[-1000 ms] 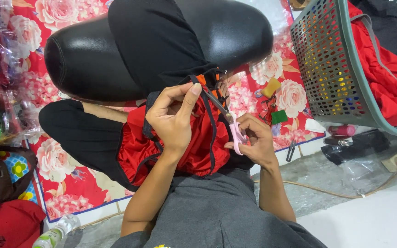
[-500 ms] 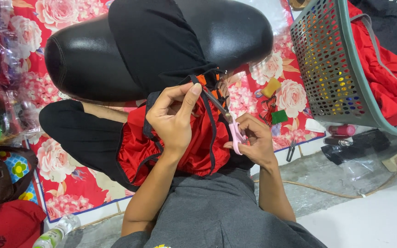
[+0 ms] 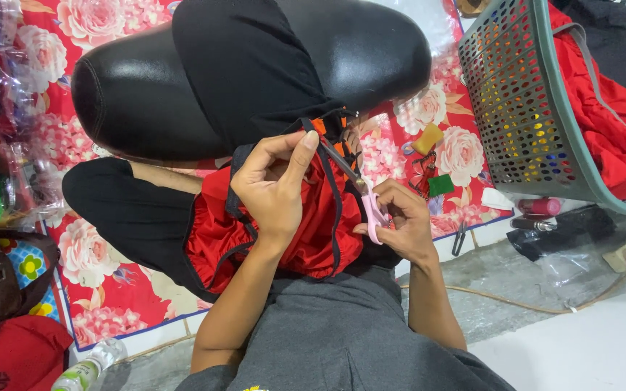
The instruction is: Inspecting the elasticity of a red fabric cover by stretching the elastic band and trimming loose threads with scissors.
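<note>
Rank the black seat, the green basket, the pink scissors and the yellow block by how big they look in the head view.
1. Black seat
2. Green basket, cut off by the frame
3. Pink scissors
4. Yellow block, roughly like the scissors, so unsure

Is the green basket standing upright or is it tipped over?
Tipped: the green basket lies on its side, its perforated base showing, and red cloth spills from its mouth.

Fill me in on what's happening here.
A person sitting on a floral mat holds a red garment with dark trim up in the left hand. The right hand works pink-handled scissors, blades pointing at the trim near the left fingers. A green basket of red cloth stands alongside.
</note>
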